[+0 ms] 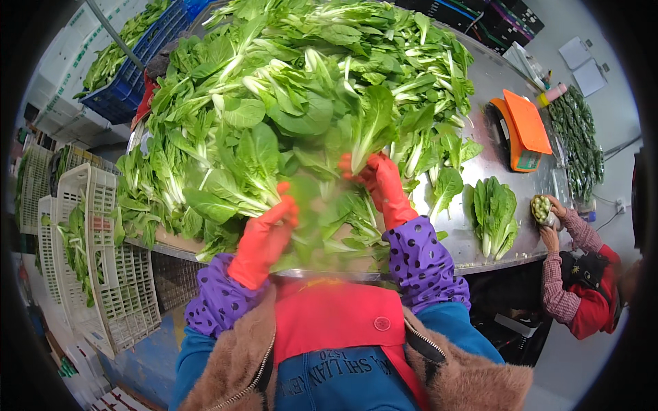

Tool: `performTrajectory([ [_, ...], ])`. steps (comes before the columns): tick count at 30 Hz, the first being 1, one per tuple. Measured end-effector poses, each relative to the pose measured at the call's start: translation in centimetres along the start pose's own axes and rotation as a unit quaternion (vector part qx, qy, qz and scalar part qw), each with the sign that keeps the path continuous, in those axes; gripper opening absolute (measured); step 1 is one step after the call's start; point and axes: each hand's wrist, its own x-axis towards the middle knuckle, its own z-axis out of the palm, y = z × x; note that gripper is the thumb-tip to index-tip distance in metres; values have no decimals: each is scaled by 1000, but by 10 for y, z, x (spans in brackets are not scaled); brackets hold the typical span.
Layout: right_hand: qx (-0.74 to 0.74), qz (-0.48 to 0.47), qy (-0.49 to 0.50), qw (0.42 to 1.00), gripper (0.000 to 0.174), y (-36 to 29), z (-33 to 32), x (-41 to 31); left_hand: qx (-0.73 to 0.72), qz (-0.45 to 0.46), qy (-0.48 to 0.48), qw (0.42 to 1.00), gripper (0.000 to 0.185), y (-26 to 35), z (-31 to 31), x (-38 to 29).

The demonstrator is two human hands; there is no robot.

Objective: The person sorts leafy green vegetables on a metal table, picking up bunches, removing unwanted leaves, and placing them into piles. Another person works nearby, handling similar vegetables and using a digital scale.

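My left hand (263,244), in an orange rubber glove, pinches the pale stems of a small bunch of leafy greens (259,159) over the near part of the pile. My right hand (384,187), gloved alike, grips a single leafy green plant (374,120) by its white base, leaves pointing away from me. Between and below the hands, a blurred green leaf (308,205) appears in motion. A large heap of the same greens (318,36) spreads across the metal table. Loose leaves (354,210) lie close under my right hand.
On the table's right are a bundle of greens (494,216), an orange weighing scale (525,131) and bagged dark greens (576,138). A co-worker's hands (551,226) hold a bag of small round pale-green produce (541,209). White plastic crates (126,303) stand left; a blue crate (121,92) holds greens.
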Motion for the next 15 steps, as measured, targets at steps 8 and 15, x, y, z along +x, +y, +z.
performTrajectory([
  [8,12,45,-48,998,44,17,-21,-41,278,74,-65,955,29,-35,11,-2],
  [15,18,54,-69,996,57,25,-21,-64,133,-10,13,991,40,-45,35,-5],
])
